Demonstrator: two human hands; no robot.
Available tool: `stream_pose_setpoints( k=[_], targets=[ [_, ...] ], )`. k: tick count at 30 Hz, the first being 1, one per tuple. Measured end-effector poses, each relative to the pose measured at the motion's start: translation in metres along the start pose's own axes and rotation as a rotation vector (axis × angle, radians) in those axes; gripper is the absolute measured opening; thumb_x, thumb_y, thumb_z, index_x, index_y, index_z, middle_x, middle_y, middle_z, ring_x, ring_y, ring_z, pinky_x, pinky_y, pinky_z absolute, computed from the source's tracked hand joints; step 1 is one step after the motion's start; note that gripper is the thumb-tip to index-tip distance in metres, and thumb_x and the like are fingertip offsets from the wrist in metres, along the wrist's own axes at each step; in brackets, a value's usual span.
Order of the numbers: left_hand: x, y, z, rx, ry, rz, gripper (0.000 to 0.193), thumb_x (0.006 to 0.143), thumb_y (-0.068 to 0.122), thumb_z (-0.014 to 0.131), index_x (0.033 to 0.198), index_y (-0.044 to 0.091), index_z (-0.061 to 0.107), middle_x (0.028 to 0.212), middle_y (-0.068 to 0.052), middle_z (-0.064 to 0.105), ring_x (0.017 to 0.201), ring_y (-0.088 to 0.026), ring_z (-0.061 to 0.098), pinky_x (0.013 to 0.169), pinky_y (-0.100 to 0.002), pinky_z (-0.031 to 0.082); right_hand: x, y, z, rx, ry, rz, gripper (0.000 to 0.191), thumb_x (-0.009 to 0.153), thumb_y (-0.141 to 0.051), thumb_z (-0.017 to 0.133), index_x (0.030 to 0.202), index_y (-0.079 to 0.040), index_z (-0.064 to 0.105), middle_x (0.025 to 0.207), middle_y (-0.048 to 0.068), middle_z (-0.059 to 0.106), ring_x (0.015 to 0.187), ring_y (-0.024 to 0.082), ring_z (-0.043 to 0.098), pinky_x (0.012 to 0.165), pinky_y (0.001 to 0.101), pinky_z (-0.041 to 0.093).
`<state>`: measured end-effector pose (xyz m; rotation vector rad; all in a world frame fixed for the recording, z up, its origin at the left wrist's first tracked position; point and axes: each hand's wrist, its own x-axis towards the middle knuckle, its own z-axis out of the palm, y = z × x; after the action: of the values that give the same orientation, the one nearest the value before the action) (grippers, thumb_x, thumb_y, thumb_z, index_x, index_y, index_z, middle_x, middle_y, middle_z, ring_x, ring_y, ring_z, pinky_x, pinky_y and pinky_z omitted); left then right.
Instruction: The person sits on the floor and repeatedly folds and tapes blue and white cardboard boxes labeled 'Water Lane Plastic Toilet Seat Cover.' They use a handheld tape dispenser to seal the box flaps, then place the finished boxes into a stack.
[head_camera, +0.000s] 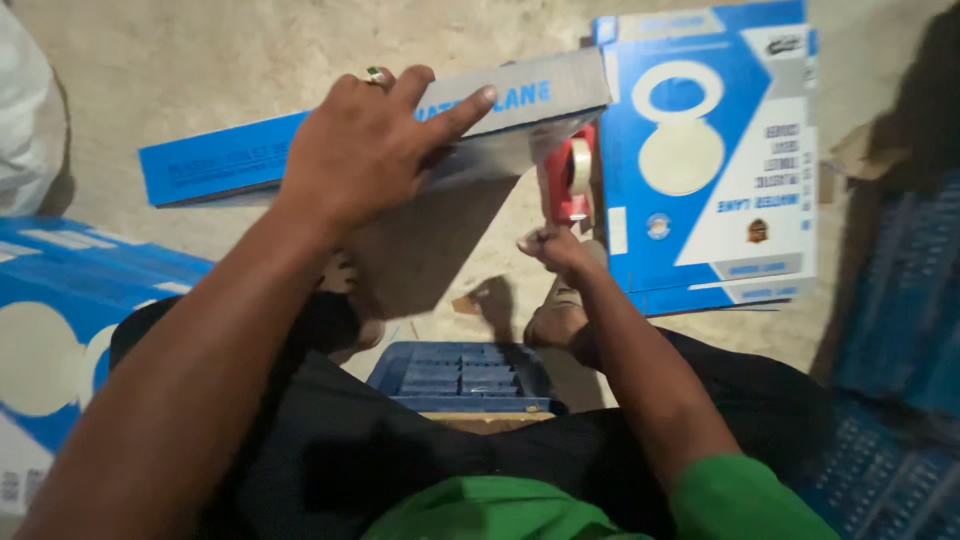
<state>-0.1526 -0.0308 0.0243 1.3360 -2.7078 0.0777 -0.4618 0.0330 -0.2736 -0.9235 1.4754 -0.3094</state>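
Both hands busy: left hand (365, 150) flat on carton (380, 135) (right hand (555, 248) gripping tape dispenser (568, 175))

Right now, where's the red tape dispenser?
In the head view, centre-right: the red tape dispenser is in the right hand, against the end of the long box, beside the flat blue-and-white carton.

Red handheld tape dispenser (567, 180): handle hidden inside right hand (553, 248). White sack (25, 110) and blue crate stack (905, 330) cut off by frame edges.
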Motion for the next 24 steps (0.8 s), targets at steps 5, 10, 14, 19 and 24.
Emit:
stream_pose_setpoints(
  k=[5,10,14,19,24],
  targets=[
    [-0.004,-0.004,-0.003,-0.053,-0.048,-0.036,0.059,0.098,0.032,0.062,0.155,0.042,0.047,0.112,-0.015,0.063,0.082,-0.03,0.069,0.076,-0.043,0.05,-0.091,-0.12,-0.001,0.434,0.095,-0.418,0.012,0.092,-0.015,0.073,0.096,-0.005,0.068,0.078,0.001,0.066,0.066,0.01,0.06,0.058,0.0272,0.048],
    [-0.009,-0.002,-0.007,-0.08,0.029,-0.024,0.055,0.1,0.035,0.059,0.153,0.043,0.048,0.108,-0.013,0.063,0.084,-0.03,0.069,0.078,-0.043,0.049,-0.149,-0.209,-0.005,0.622,0.122,-0.568,0.014,0.098,-0.015,0.073,0.096,-0.004,0.063,0.073,-0.002,0.053,0.061,0.007,0.046,0.053,0.0232,0.035],
    [-0.012,0.0,-0.009,-0.103,0.039,-0.048,0.054,0.099,0.031,0.055,0.151,0.045,0.048,0.108,-0.012,0.063,0.086,-0.029,0.069,0.076,-0.041,0.049,-0.158,-0.236,0.004,0.57,0.15,-0.571,0.018,0.099,-0.017,0.074,0.093,-0.005,0.063,0.074,-0.004,0.051,0.06,0.005,0.043,0.053,0.0225,0.034],
    [-0.016,0.002,-0.005,-0.087,0.045,-0.064,0.055,0.099,0.028,0.052,0.149,0.047,0.047,0.108,-0.011,0.063,0.085,-0.028,0.069,0.075,-0.041,0.049,-0.145,-0.235,0.009,0.463,0.302,-0.441,0.021,0.094,-0.022,0.077,0.094,-0.004,0.066,0.072,-0.005,0.05,0.055,0.003,0.038,0.047,0.0226,0.029],
    [-0.018,0.007,-0.002,-0.06,0.07,-0.026,0.058,0.1,0.024,0.053,0.154,0.044,0.046,0.109,-0.011,0.063,0.087,-0.027,0.07,0.077,-0.04,0.049,-0.118,-0.208,0.004,0.504,0.336,-0.416,0.031,0.09,-0.025,0.081,0.096,0.002,0.066,0.075,-0.001,0.056,0.055,0.007,0.041,0.047,0.0247,0.03]
  ],
)
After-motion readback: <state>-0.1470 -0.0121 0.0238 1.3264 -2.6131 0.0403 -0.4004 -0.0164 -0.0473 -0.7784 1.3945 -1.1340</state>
